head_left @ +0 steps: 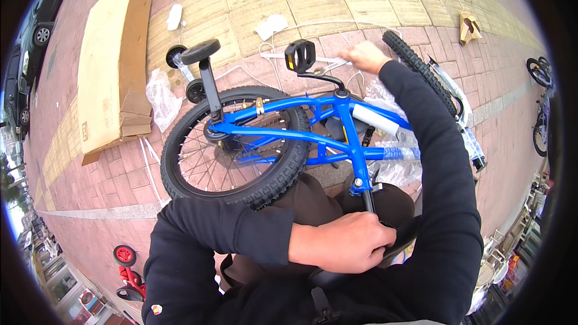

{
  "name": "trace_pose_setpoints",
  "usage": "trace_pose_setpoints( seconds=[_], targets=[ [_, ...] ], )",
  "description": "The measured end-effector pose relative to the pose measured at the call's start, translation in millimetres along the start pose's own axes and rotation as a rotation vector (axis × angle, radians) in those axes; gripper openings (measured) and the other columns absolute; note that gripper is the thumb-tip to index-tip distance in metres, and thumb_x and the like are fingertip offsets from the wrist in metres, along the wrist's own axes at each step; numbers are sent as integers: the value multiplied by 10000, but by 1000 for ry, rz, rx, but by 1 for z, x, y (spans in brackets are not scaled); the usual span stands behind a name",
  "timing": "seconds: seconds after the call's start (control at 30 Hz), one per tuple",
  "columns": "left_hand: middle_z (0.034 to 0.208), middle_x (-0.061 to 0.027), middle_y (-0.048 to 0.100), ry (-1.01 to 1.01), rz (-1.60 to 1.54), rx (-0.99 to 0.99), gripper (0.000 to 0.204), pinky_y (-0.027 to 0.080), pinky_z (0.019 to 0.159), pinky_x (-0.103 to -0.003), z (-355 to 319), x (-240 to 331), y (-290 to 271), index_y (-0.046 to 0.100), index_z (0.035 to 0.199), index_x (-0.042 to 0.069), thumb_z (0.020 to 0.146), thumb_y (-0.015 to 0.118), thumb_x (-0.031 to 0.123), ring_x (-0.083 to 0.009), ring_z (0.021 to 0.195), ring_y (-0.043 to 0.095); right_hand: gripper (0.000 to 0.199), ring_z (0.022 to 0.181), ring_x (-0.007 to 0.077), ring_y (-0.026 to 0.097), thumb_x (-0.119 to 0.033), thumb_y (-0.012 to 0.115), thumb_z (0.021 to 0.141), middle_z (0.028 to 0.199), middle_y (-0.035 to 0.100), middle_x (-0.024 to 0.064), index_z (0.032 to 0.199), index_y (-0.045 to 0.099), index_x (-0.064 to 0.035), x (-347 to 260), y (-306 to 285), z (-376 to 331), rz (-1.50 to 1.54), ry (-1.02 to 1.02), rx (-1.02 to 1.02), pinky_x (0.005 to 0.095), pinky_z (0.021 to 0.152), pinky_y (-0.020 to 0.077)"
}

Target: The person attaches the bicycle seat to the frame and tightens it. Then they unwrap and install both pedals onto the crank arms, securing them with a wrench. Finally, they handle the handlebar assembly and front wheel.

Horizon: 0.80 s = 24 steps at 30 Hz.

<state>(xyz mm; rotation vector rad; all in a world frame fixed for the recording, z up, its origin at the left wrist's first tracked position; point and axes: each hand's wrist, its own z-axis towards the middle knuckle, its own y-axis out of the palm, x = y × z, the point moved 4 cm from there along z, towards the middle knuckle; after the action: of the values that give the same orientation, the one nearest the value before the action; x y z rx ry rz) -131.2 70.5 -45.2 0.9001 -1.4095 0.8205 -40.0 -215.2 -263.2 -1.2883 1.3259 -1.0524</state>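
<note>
A blue child's bicycle [355, 138] lies on its side across my lap, its rear wheel [171, 162] to the left. My left hand [346, 242] is closed round the black seat post [368, 200], just below the frame's clamp; the saddle is mostly hidden under that hand and arm. Beyond the frame, my right hand [365, 58] is closed on a thin silver tool, seemingly a wrench [329, 68]. The tool reaches toward the black pedal [300, 56] and its crank arm [322, 77]; whether they touch, I cannot tell. A training wheel [200, 52] stands up beside the rear wheel.
A long cardboard box [111, 54] lies at the left, with clear plastic wrap [162, 99] beside it. A loose front tyre [419, 72] lies at the right. White straps [337, 22] and a small cardboard piece [469, 28] are on the paving. A red ride-on toy [129, 277] stands lower left.
</note>
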Motion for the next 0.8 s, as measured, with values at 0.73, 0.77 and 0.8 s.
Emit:
trace_pose_setpoints(
  seconds=[0.73, 0.77, 0.8],
  targets=[
    [1149, -166, 506, -117, 701, 392, 836, 109, 1027, -612, -103, 35, 20, 415, 1258, -4, 615, 787, 380, -374, 1172, 410, 148, 365, 160, 503, -110, 561, 795, 499, 524, 81, 764, 598, 29, -238, 51, -450, 1177, 1574, -140, 309, 359, 392],
    [1151, -170, 493, -106, 712, 448, 830, 108, 1027, -612, -104, 31, 25, 404, 1260, -3, 616, 788, 353, -372, 1168, 412, 170, 391, 183, 549, -123, 572, 786, 535, 571, 114, 805, 616, 40, -234, 63, -447, 1125, 1566, -143, 323, 393, 438],
    [1166, -169, 476, -82, 711, 464, 830, 108, 1030, -610, -105, 27, 27, 386, 1268, 2, 615, 790, 317, -368, 1164, 418, 209, 491, 193, 598, -136, 588, 777, 618, 604, 148, 884, 623, 40, -224, 66, -440, 951, 1488, -63, 319, 479, 474]
  ],
)
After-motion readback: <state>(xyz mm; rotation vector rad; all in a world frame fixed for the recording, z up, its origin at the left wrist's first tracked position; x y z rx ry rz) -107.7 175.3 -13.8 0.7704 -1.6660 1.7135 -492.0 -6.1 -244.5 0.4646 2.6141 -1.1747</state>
